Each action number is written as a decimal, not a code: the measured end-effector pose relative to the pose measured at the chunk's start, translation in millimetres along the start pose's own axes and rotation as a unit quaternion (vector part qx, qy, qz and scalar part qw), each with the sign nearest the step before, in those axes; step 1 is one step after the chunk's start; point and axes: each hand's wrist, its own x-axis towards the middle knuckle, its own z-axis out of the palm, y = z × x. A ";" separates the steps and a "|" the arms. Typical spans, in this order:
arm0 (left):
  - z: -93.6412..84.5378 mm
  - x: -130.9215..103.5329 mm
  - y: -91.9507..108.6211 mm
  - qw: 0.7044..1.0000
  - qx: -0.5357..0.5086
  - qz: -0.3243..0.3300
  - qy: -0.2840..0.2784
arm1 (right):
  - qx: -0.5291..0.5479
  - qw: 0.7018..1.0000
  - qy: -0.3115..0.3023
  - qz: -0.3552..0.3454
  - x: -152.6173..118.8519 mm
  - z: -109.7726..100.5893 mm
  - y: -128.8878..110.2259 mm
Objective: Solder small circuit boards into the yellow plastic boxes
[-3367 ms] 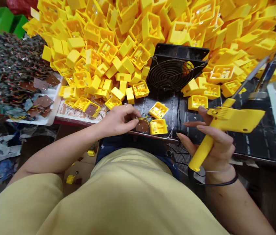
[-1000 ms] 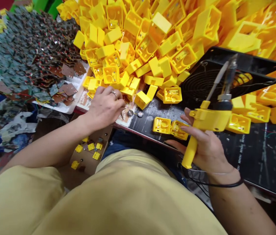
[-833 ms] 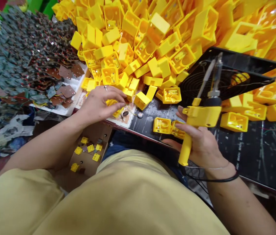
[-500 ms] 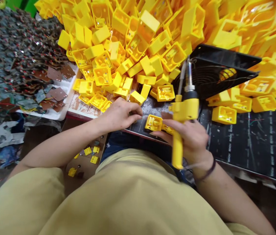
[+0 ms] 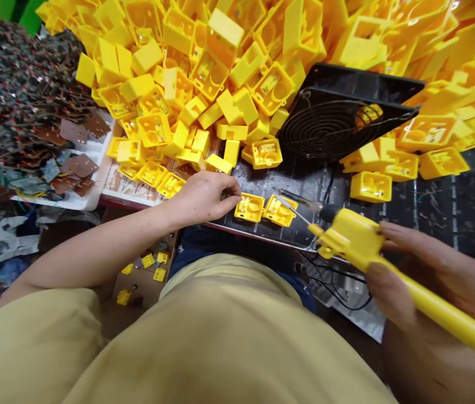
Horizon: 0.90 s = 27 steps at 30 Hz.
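My right hand [image 5: 426, 297] grips a yellow soldering gun [image 5: 357, 235]. Its metal tip and a thin solder feed tube point left, over the right one of two small open yellow plastic housings [image 5: 280, 210]. Beside it on the bench lies the other yellow housing [image 5: 249, 207], open side up with small metal parts inside. At that housing's left edge my left hand [image 5: 208, 196] is closed, thumb and fingertips pinched together. Whatever is between those fingers, if anything, is hidden.
A large heap of yellow housings [image 5: 229, 33] covers the back. A black fan [image 5: 325, 129] stands at its front, on the dark bench top [image 5: 423, 224]. Brown circuit boards [image 5: 73, 132] are piled at left by a white foam tray [image 5: 101, 168]. Black cables [image 5: 347, 303] hang below the edge.
The soldering gun has swung from upright to tilted, its tip coming down over the right housing. My right hand has moved right and nearer the camera. My left hand stays pinched by the left housing.
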 end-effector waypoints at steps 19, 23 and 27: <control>-4.7 10.0 22.2 0.978 0.200 -0.024 -0.054 | 0.070 0.982 -0.083 -0.152 21.9 32.4 -24.5; -3.4 11.4 20.5 0.976 0.212 -0.001 -0.047 | 0.052 0.976 -0.109 -0.179 30.2 27.4 -30.3; -3.4 12.0 20.1 0.975 0.217 -0.005 -0.049 | 0.060 0.976 -0.118 -0.170 34.5 18.4 -29.9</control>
